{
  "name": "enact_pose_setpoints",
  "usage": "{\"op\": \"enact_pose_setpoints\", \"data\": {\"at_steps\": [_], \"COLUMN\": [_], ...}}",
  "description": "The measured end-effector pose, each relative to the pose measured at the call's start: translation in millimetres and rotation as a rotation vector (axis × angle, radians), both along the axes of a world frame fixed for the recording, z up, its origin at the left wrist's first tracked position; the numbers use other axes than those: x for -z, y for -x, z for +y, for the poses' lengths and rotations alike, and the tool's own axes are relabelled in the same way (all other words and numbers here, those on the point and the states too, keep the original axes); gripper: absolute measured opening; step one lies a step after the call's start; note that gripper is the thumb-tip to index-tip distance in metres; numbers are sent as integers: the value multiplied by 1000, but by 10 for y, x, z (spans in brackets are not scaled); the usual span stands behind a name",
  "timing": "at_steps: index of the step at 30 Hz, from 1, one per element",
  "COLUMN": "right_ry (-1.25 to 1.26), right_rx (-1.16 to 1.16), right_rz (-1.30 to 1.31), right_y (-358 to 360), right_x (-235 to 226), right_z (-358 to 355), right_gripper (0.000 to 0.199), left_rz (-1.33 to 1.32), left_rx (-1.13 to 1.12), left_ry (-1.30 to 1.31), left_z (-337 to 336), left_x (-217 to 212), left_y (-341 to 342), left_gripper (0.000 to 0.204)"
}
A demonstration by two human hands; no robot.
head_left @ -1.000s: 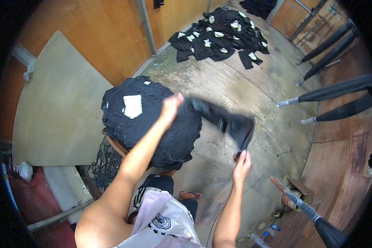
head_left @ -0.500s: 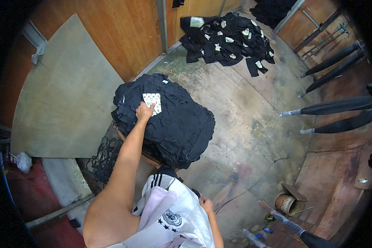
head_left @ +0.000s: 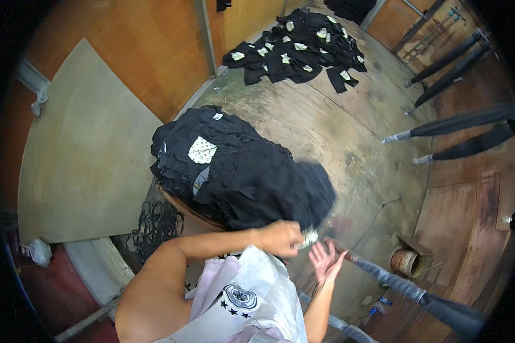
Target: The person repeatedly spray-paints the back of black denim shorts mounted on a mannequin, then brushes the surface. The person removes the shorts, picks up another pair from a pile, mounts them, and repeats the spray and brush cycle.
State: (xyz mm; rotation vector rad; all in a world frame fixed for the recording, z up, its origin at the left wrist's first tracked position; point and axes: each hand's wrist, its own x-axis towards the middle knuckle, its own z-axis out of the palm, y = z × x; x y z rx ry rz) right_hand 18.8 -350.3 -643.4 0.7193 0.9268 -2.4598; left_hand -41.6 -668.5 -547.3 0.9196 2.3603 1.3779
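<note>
A heap of black garments (head_left: pixel 240 166) lies on a low wooden support in front of me. On its left part sits a white patterned patch (head_left: pixel 202 150). My left hand (head_left: pixel 281 237) reaches across to the heap's near right side, its fingers closed on a small pale patterned patch (head_left: pixel 309 238), blurred by motion. Black cloth just beyond is blurred too; whether it is joined to the held patch I cannot tell. Just right of the patch, my right hand (head_left: pixel 325 262) is open with its fingers spread and holds nothing.
At the back lies a pile of black garments (head_left: pixel 294 51) with pale patches. Black wrapped poles (head_left: pixel 463 123) jut in from the right, and another (head_left: pixel 395 280) lies near my right hand. A bucket (head_left: pixel 405 262) stands at right. A large board (head_left: pixel 86 154) leans left, beside black strips (head_left: pixel 154 223).
My left hand has come back from the heap's left part toward my right, with a patterned patch. My right hand has risen to meet it and opened. Black cloth has shifted rightward.
</note>
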Motion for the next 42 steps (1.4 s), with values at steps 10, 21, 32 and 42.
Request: {"op": "enact_pose_setpoints", "data": {"at_steps": [10,21,32,42], "right_ry": [-1076,-1283,-733,-1770], "right_rx": [-129,-357,-551,-17], "right_rz": [182,141,-285,-506], "right_y": [-19,-1492,-2389,-2854], "right_x": [-1289,-801,-192,-465], "right_z": [-352,56,1797,2339], "right_gripper": [26,47,71,48], "left_rz": [-651,-450,-627,228], "left_rx": [-134,371,567,512], "left_ry": [-228,258,-107,651], "left_z": [593,1917,3461,4051], "left_x": [-71,435,260,644], "left_y": [-170,-263,-998,-845], "left_gripper": [32,82,47,30]}}
